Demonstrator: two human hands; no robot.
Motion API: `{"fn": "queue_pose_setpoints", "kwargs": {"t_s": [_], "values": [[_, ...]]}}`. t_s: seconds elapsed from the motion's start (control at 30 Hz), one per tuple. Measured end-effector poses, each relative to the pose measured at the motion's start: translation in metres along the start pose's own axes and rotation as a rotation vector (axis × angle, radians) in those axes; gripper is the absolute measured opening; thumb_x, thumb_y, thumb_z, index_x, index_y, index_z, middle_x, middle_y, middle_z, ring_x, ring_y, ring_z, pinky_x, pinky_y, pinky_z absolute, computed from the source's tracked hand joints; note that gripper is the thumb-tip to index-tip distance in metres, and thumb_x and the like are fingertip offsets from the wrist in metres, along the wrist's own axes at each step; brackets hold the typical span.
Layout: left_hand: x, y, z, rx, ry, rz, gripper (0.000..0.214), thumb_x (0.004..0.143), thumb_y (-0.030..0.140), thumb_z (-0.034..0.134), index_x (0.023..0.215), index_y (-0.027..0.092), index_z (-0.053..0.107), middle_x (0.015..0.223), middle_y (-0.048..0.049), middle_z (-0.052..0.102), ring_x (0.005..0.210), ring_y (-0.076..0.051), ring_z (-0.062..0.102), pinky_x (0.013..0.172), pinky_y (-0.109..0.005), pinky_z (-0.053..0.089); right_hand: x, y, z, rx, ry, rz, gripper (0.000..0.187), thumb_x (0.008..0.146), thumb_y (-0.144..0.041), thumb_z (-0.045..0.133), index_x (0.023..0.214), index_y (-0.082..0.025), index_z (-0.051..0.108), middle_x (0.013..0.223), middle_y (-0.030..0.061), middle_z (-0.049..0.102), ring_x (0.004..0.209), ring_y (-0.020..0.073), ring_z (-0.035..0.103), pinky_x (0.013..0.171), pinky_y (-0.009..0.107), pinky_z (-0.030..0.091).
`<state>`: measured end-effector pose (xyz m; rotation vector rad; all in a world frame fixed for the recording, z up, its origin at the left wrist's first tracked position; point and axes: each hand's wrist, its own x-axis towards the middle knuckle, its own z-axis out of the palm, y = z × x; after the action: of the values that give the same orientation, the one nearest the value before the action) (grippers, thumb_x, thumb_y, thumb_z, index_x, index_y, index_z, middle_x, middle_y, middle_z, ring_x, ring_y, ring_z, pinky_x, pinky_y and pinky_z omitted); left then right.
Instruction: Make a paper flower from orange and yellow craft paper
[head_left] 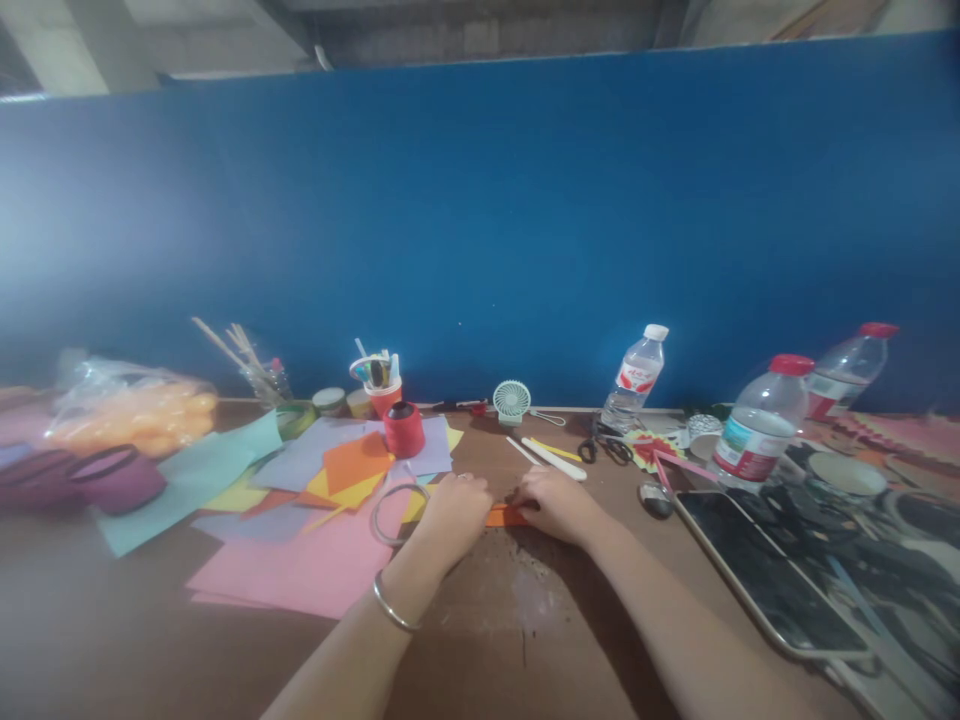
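Note:
Between my two hands, low over the brown table, lies a small strip of orange paper. My left hand is closed on its left end, with a silver bangle on the wrist. At the other end my right hand has its fingers curled down on the strip. My own knuckles hide most of the fingertips and part of the paper. Just left of my left hand are a grey ring and a pink sheet.
Coloured papers, a red thread spool and a cup of tools stand left. Behind my hands is a small fan. Black scissors, bottles and a phone are on the right. A blue partition rises behind.

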<state>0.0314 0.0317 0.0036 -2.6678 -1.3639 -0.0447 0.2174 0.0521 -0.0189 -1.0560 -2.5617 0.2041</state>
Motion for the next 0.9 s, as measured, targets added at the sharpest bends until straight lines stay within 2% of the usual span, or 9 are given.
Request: {"fn": "queue_pose_setpoints", "kwargs": {"t_s": [0.33,0.57,0.7,0.9], "values": [[0.0024,-0.0017,-0.0011,-0.008,-0.022,-0.032,0.017,0.079,0.018,0.048,0.078,0.018,0.066,0.076,-0.0087,0.063,0.078,-0.024,0.056,0.066,-0.034,0.039,-0.0001,0.0041,-0.0001,-0.062,-0.007,0.001,0.01,0.074,-0.023,0.059,0.079,-0.022,0.068,0.076,0.0022,0.066,0.078,0.0176,0.053,0.069,0.027,0.035],[0.0018,-0.0008,0.0,-0.005,-0.016,-0.044,0.016,0.079,0.019,0.048,0.078,0.017,0.064,0.078,-0.0081,0.063,0.078,-0.023,0.056,0.067,-0.034,0.039,-0.0011,-0.0002,0.0008,-0.071,-0.001,-0.002,0.009,0.073,-0.018,0.058,0.078,-0.02,0.066,0.075,0.0023,0.064,0.077,0.0166,0.052,0.07,0.027,0.035],[0.0017,0.0,-0.0016,0.008,-0.015,-0.041,0.017,0.08,0.015,0.046,0.077,0.015,0.063,0.078,-0.0088,0.062,0.08,-0.023,0.055,0.067,-0.034,0.038,0.0005,-0.0021,0.0026,-0.077,0.007,-0.001,0.013,0.073,-0.013,0.054,0.077,-0.018,0.066,0.075,0.0042,0.062,0.078,0.018,0.051,0.071,0.028,0.035],[-0.0003,0.0023,-0.0037,0.015,-0.042,-0.014,0.016,0.079,0.015,0.047,0.076,0.014,0.063,0.078,-0.0101,0.062,0.082,-0.024,0.056,0.07,-0.036,0.037,-0.0024,0.0003,0.0006,-0.013,-0.024,-0.036,0.019,0.073,-0.01,0.053,0.08,-0.02,0.068,0.076,0.0026,0.063,0.077,0.0158,0.053,0.071,0.025,0.037]]}}
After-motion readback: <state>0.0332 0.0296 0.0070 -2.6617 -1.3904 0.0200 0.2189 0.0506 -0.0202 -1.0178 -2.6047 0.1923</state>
